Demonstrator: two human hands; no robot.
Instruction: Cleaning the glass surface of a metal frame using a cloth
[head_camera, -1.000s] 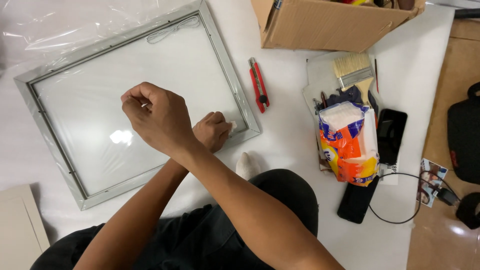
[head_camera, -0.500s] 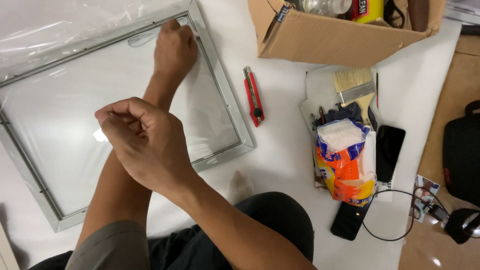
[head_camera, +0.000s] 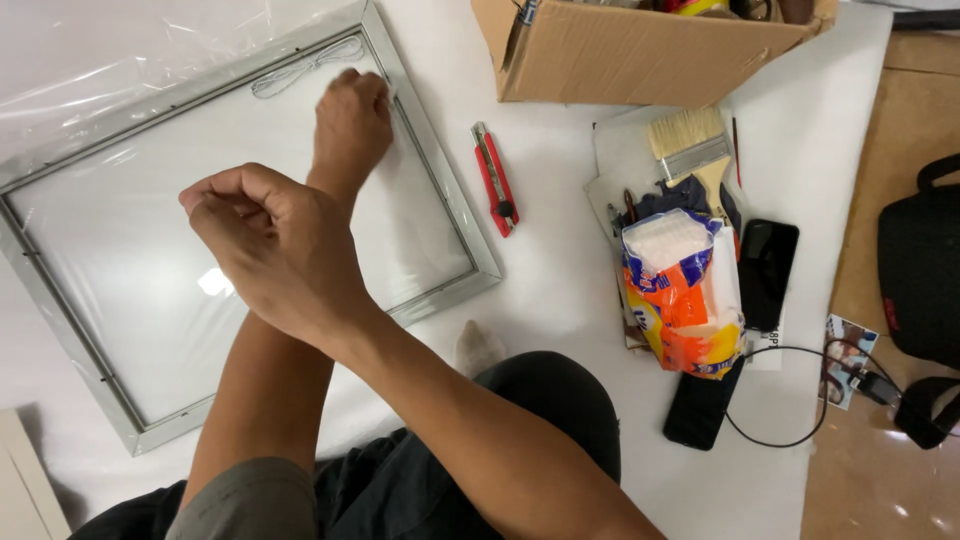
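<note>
The grey-framed glass panel (head_camera: 120, 260) lies flat at the white sheet's (head_camera: 560, 290) left edge, likely rigid, fragile, best gripped by its frame rails; left hand (head_camera: 352, 125) curled at the far rail beside a thin cord (head_camera: 300, 68), grasp indiscernible; right hand (head_camera: 270, 245) fisted above the glass, contents hidden.

**Setting: floor-level work area**

A white sheet-like covering (head_camera: 560, 300) lies over the floor. A strip of glossy tan wooden floor (head_camera: 880, 470) shows along the right edge, reflecting overhead light. No walls or windows appear.
</note>
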